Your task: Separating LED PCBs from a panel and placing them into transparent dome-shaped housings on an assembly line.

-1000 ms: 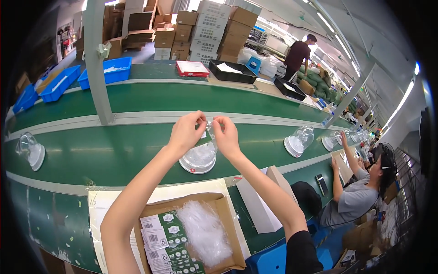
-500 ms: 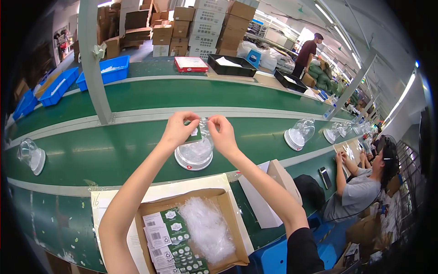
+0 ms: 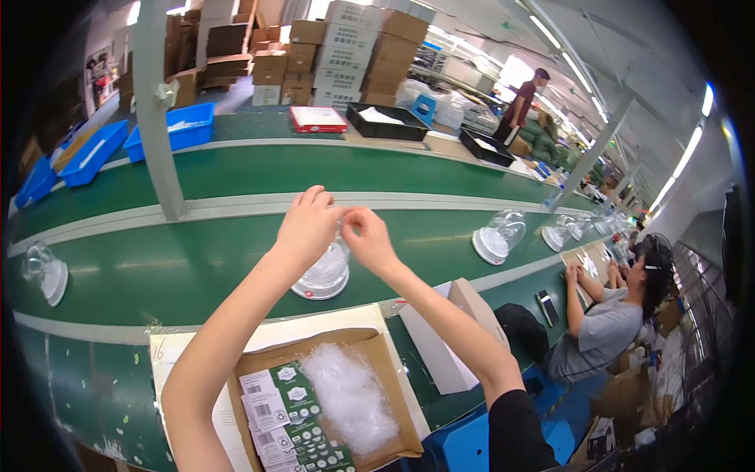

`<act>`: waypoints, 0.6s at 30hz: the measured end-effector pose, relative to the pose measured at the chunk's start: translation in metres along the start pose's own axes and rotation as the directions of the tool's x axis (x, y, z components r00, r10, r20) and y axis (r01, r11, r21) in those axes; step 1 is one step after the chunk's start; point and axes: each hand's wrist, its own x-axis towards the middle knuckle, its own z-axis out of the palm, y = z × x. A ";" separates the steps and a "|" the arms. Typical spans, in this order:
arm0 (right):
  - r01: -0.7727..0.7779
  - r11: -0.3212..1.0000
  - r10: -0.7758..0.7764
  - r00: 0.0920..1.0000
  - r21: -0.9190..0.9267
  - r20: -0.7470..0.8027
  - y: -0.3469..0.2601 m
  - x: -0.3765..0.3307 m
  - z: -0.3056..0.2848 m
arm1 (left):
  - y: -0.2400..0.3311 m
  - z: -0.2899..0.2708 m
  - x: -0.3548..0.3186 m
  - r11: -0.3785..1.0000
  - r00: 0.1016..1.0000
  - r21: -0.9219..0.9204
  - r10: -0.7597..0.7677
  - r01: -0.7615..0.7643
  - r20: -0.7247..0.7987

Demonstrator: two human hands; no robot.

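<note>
My left hand (image 3: 308,226) and my right hand (image 3: 368,239) meet above a clear dome (image 3: 329,259) on a round white base (image 3: 321,288), standing on the green conveyor belt. The fingers of my left hand are bent inward, and its back hides what they hold. Thumb and forefinger of my right hand pinch together beside the left fingertips; anything between them is too small to make out. Below my forearms lies an open cardboard box (image 3: 376,340) with green-and-white printed cards (image 3: 289,405) and a heap of clear thin plastic strands (image 3: 350,397).
Another clear dome (image 3: 499,234) stands to the right on the belt, and one (image 3: 49,274) at far left. A white carton (image 3: 440,346), a dark cap (image 3: 521,330) and a phone (image 3: 547,308) lie right. A seated co-worker (image 3: 605,322) is beyond. A metal post (image 3: 157,118) rises at left.
My hands have come closer together, with the right fingertips now against the left. The green card seen in my left hand earlier is hidden now. The view has shifted slightly.
</note>
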 end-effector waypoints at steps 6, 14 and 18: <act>-0.082 0.987 0.088 0.996 0.139 -0.035 -0.010 0.005 0.007 | 0.005 -0.003 0.004 0.967 0.996 0.248 0.047 -0.063 0.070; 0.016 0.996 -0.011 0.999 0.092 -0.046 -0.018 0.006 0.015 | 0.008 -0.036 0.000 0.982 0.837 0.159 -0.174 0.105 0.519; -0.046 0.991 0.049 0.999 0.129 -0.022 -0.020 0.006 0.024 | -0.014 -0.030 0.000 0.992 0.910 -0.036 -0.095 0.120 0.405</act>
